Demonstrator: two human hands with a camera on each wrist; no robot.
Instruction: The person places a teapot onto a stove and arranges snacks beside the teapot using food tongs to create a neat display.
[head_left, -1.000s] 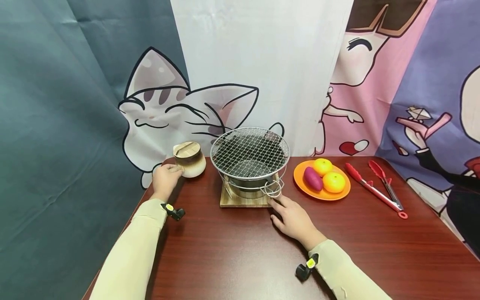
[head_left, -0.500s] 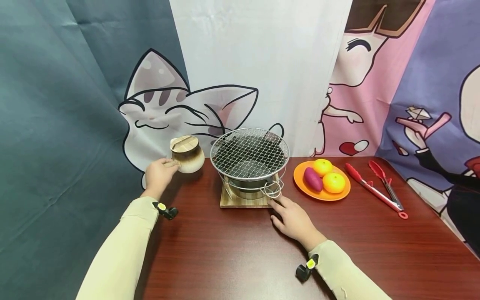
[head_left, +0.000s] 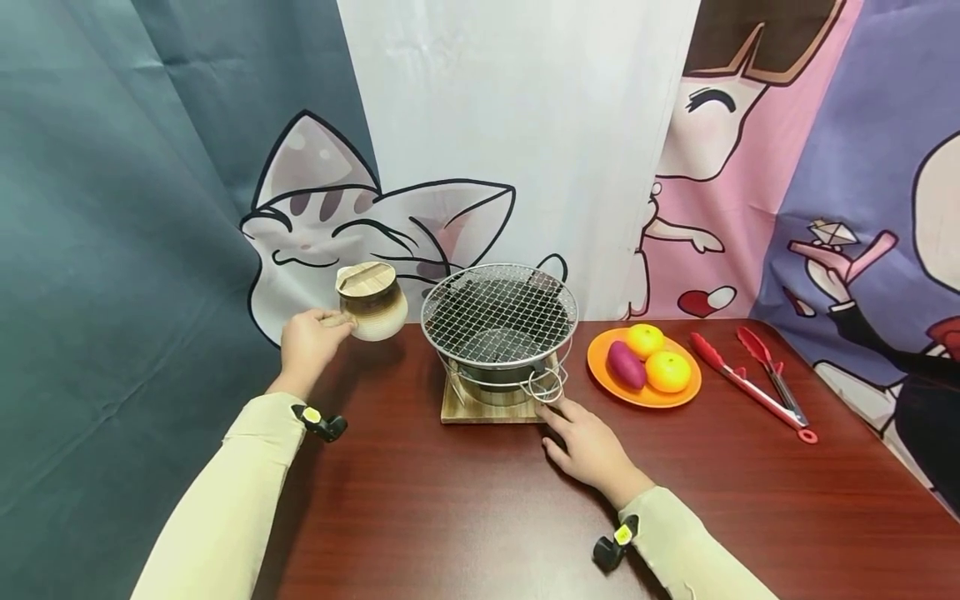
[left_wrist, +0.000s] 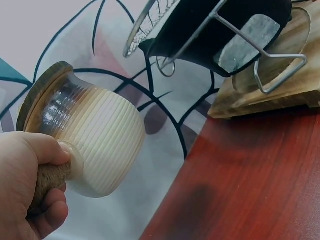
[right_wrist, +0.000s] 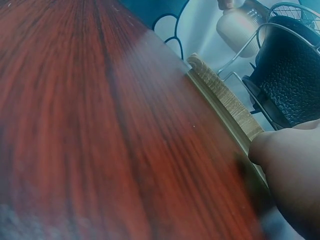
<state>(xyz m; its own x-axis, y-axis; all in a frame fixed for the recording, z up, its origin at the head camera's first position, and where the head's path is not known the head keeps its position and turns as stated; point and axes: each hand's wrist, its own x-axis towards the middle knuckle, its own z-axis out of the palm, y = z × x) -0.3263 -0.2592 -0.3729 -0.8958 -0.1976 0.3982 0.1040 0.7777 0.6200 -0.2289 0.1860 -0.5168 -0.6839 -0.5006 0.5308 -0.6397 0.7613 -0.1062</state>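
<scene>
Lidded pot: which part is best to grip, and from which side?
Best by its brown, rough-looking handle, probably from the person's left, where the left hand grips it. The handle juts sideways from the wide, rounded pot and looks narrow enough for thumb and fingers to close round.

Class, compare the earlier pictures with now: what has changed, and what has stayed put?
The left hand, already at the handle a second ago, has lifted the lidded pot off the table, up and slightly left. Unchanged: the right hand at the wooden base, the grill mesh, the orange plate and the tongs.
</scene>
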